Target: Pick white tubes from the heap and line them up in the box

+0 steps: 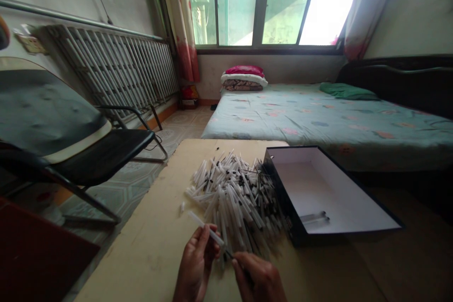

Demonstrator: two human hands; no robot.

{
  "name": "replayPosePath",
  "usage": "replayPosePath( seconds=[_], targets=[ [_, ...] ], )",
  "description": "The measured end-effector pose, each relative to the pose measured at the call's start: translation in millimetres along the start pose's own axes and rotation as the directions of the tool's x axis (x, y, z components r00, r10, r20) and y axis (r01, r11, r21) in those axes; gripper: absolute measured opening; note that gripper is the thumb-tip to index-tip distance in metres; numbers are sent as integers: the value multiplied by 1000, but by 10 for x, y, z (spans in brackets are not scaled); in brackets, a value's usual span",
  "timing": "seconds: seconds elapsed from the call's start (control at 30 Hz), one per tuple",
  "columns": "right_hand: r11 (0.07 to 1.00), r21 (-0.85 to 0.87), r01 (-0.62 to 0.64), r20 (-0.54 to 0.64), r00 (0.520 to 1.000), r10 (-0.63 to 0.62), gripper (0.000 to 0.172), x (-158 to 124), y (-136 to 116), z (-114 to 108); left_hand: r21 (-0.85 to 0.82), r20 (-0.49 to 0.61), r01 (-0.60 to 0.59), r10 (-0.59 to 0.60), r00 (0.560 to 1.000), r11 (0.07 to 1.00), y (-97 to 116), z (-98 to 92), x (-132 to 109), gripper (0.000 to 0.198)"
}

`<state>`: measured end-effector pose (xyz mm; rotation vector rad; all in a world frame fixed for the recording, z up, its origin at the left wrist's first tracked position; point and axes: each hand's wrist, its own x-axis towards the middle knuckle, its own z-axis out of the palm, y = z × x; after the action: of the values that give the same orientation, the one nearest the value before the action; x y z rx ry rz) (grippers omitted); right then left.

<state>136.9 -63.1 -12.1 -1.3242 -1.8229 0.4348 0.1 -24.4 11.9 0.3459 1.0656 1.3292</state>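
Note:
My left hand (196, 264) pinches a clear plastic pen barrel (204, 224) that slants up to the left. My right hand (257, 277) is closed on a thin dark refill (229, 254) whose tip meets the barrel's near end. Both hands hover at the near edge of a big heap of clear pen barrels and black parts (235, 194) on the pale wooden table (155, 240). To the right stands an open dark box with a white inside (354, 188); a couple of finished pens (314, 217) lie in its near corner.
A black metal chair with a grey cushion (63, 137) stands left of the table. Behind it runs a white radiator (116, 66). A bed with a light patterned sheet (318, 118) lies beyond the table, under a bright window (269, 2).

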Motion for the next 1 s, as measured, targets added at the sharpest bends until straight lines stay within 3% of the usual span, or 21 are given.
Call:
replayPosePath(
  seconds=[0.27,0.37,0.43,0.5,0.57,0.7,0.8,1.0],
  targets=[
    [938,189,-290,-131,939,317,30,138,-102,-93,165,187,48,-79,979,985,-194,105,-209,28],
    [873,333,-357,-61,916,397,39,216,-118,-172,129,206,120,-145,968,984,-305,101,-221,31],
    [846,378,-376,-21,910,413,41,259,-85,-239,34,142,185,-188,972,982,-330,75,-204,29],
    [899,284,-333,-58,930,363,34,291,-6,-309,-93,42,228,-225,974,969,-301,37,-178,19],
    [963,60,-261,-105,958,266,21,309,100,-364,-212,-16,257,-266,964,943,-238,-6,-150,8],
    [933,-309,-186,-26,982,187,16,316,249,-397,-385,28,289,-302,953,877,-122,-64,-105,15],
    [890,-422,-173,33,978,206,15,323,249,-378,-419,48,286,-294,955,862,-94,-61,-83,19],
    [849,-500,-170,56,972,228,14,366,221,-321,-335,49,232,-229,972,913,-105,-21,-22,18]
  ],
)
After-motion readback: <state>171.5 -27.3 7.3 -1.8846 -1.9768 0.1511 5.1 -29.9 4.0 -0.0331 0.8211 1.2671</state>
